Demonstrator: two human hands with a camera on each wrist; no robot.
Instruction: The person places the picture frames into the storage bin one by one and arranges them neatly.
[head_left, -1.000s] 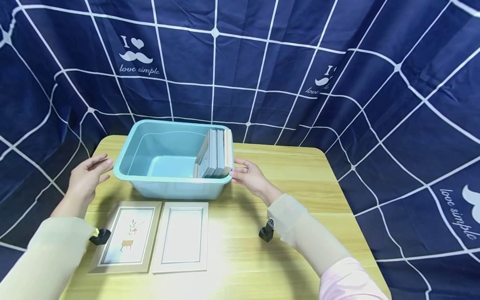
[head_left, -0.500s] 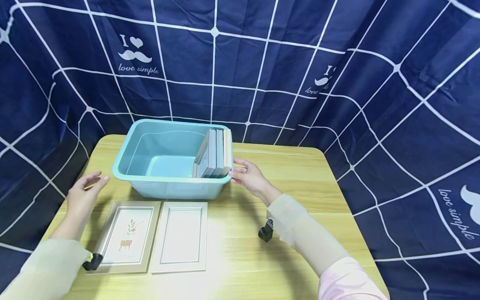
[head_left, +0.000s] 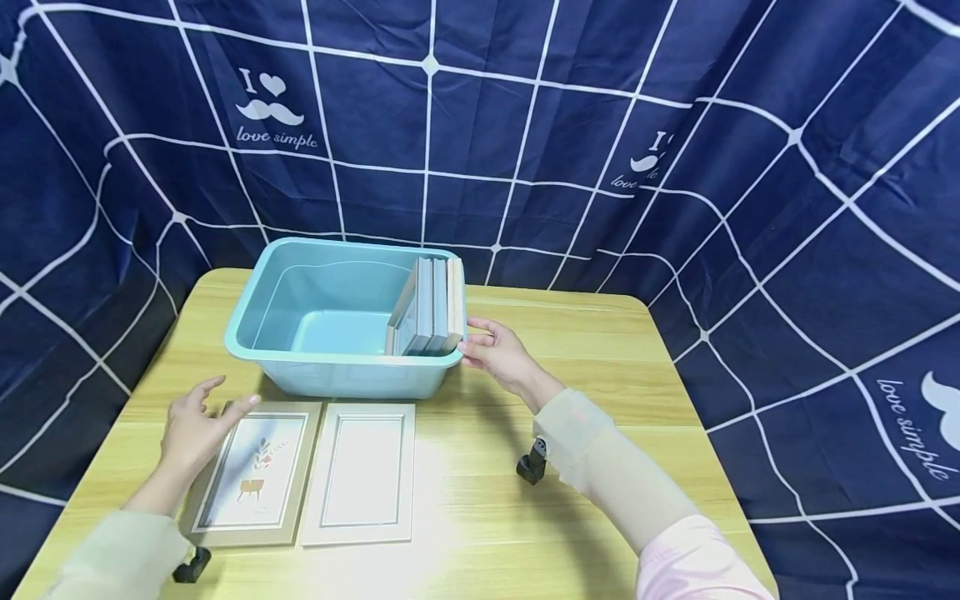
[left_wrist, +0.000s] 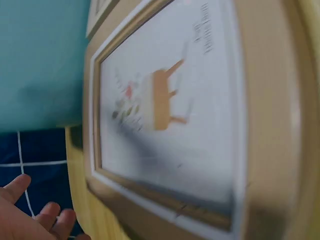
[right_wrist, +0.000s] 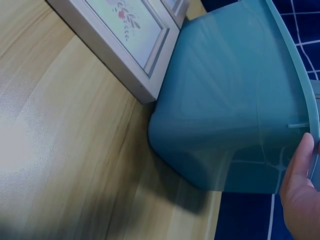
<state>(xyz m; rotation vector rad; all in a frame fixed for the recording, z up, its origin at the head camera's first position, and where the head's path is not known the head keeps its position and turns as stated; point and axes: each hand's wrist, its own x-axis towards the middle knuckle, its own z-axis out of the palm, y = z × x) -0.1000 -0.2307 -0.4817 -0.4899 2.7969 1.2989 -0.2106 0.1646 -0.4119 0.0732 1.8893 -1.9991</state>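
Observation:
A light blue plastic tub [head_left: 352, 379] stands at the back left of the table. My right hand [head_left: 504, 360] holds its right rim, thumb in front and fingers along the end. In the right wrist view the thumb [right_wrist: 301, 155] presses just under the rim. My left hand [head_left: 193, 429] is over the left edge of a beige picture frame [head_left: 296, 500] with a plant-stand print, thumb and fingers spread apart and nothing between them. Beside that frame lies a white picture frame [head_left: 405, 475], its picture washed out by glare. The left wrist view shows the beige frame [left_wrist: 270, 120] close up, blurred.
Several picture frames [head_left: 424, 304] stand on edge inside the tub against its right end. The wooden table [head_left: 600, 375] has bare surface to the right. A dark blue curtain [head_left: 480, 117] with white lines encloses the back and sides.
My left hand has come away from the tub's left side, down toward the body, then right to the beige frame's upper left. My right hand stays at the tub's rim.

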